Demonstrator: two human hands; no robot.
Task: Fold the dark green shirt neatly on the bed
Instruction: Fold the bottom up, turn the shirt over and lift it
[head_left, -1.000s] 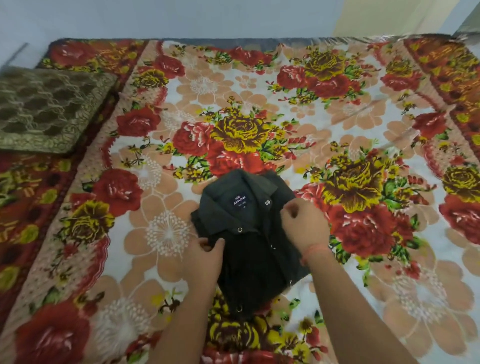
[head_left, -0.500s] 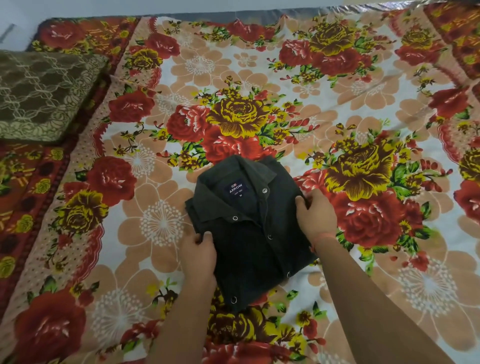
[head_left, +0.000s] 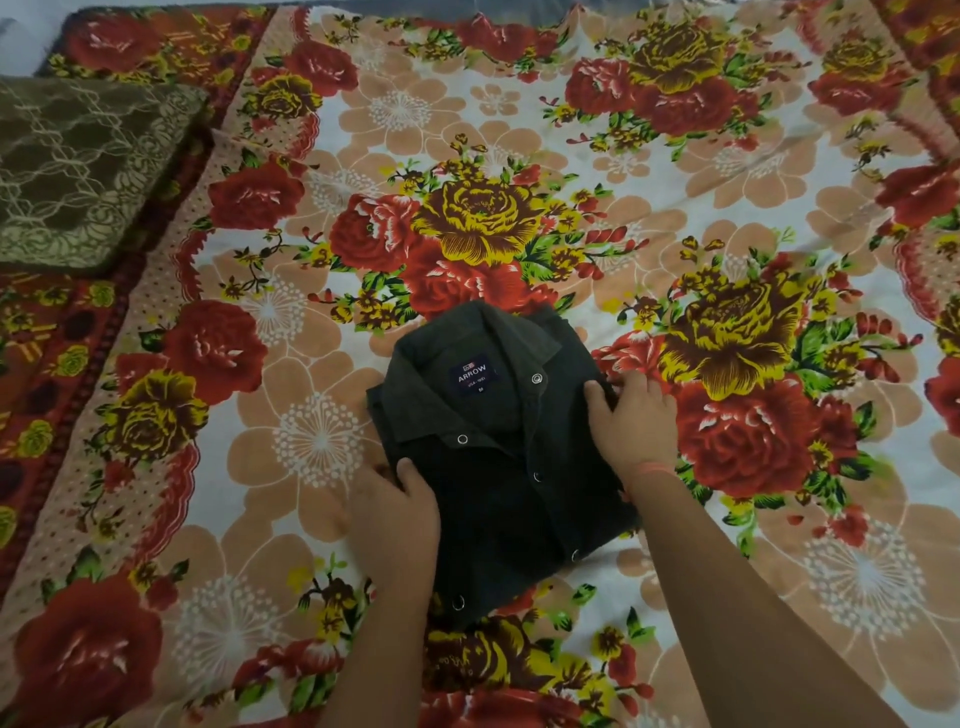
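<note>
Nearest the camera, two bare forearms are reaching forward over the bed (head_left: 675, 171). The left hand (head_left: 395, 512) is pinching the near left edge of the dark green shirt (head_left: 498, 483), with the thumb lying on top of the cloth and the fingers curling down beside the edge. The right hand (head_left: 628, 421) is resting open on the shirt's right edge, with the thumb on the fabric and the fingers reaching fairly straight over the side towards the bed. An orange thread (head_left: 652, 468) is circling the right wrist.

The shirt is lying folded into a compact rectangle near the middle of the bed, front up, with the collar at the far end and slightly turned to the left. Metal snap buttons (head_left: 536, 379) are running down the placket. Inside the collar a navy label (head_left: 471, 372) is reading "ARROW", with a smaller line under it too fine to read and what looks like a size letter "M" below.

Beyond the shirt, the bed is showing a print of red and yellow roses and peach flowers on white. At the far left an olive cushion (head_left: 78, 166) with a pale lace pattern is lying well apart from the shirt
</note>
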